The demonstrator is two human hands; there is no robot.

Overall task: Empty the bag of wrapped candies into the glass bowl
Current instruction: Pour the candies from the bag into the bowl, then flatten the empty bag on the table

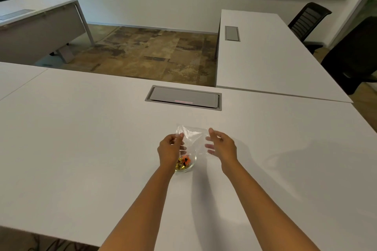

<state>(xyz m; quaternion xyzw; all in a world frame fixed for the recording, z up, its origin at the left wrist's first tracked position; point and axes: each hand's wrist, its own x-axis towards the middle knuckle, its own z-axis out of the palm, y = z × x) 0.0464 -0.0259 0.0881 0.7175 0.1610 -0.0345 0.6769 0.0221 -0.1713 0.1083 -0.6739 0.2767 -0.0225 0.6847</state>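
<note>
Holding the clear bag (191, 134) up over the glass bowl (186, 162) near the table's (81, 138) middle. Left hand (170, 150) pinching its corner, right hand (221, 143) fingers spread loosely beside it. Candies (182, 163) sitting in the bowl. Shaking gently, checking nothing is hiding inside.

No text can be read; the pink sticker (183, 102) on the far grey cable hatch (183, 97) is too blurred.

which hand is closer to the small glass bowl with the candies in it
Left. The left hand is directly above the small round glass bowl, overlapping its left rim while pinching the clear plastic bag. The right hand is off to the bowl's right and farther back, fingers spread.
</note>
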